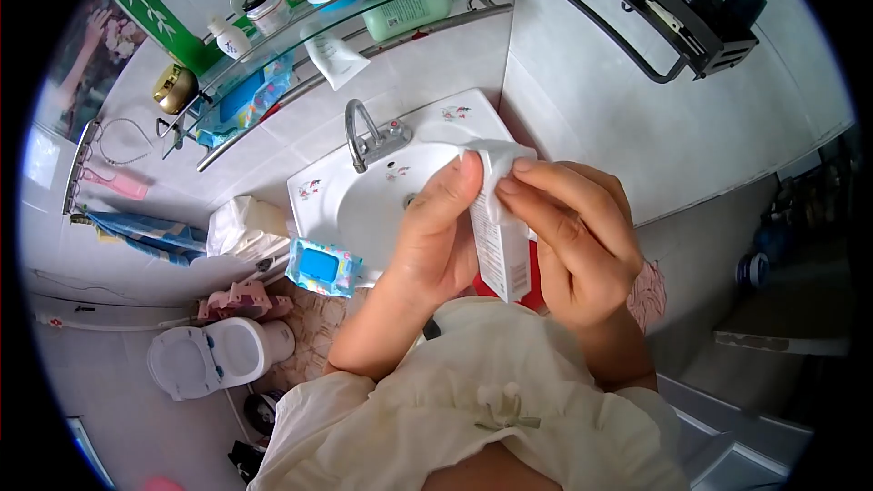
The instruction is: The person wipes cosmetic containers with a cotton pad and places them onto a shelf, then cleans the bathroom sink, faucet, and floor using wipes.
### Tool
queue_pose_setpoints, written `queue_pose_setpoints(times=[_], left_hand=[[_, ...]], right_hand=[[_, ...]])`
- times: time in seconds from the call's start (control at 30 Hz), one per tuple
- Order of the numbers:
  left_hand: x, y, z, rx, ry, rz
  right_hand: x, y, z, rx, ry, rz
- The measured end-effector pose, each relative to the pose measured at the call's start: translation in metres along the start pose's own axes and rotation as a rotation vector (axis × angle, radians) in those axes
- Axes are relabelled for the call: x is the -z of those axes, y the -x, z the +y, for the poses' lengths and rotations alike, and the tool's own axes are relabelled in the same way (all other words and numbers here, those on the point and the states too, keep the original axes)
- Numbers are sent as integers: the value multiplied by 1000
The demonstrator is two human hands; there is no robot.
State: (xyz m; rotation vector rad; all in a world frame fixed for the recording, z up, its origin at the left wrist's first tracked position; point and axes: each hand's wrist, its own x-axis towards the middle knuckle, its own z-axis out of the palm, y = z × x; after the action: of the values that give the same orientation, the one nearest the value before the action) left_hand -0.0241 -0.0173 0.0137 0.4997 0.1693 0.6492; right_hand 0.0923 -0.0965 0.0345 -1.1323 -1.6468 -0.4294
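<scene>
A narrow white box (502,250) with small printed text is held up in front of the washbasin (364,209). My left hand (441,218) is closed around its left side, the thumb near the top. At the box's upper end, my right hand (577,227) pinches a piece of thin white material (496,162) between thumb and fingers. Whether this is a wrapper or a flap of the box I cannot tell. Behind my hands the chrome faucet (364,138) stands on the basin's back edge.
A blue wipes pack (323,265) lies at the basin's left front corner. Above the basin, glass shelves (300,50) hold bottles and jars. A black rack (655,9) hangs at upper right. The toilet (214,355) is at lower left.
</scene>
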Motion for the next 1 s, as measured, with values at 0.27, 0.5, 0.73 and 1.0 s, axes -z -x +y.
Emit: queue_pose_setpoints(times=[0.27, 0.5, 0.73, 1.0], left_hand=[[8, -9, 18, -157, 244, -71], [3, -9, 8, -149, 143, -28], [-4, -3, 3, -197, 36, -142], [4, -2, -5, -208, -276, -96]], right_hand=[[0, 36, -18, -75, -98, -63], [13, 21, -16, -291, -119, 44], [-2, 33, -9, -219, -19, -36], [-8, 23, -22, -112, -11, -31]])
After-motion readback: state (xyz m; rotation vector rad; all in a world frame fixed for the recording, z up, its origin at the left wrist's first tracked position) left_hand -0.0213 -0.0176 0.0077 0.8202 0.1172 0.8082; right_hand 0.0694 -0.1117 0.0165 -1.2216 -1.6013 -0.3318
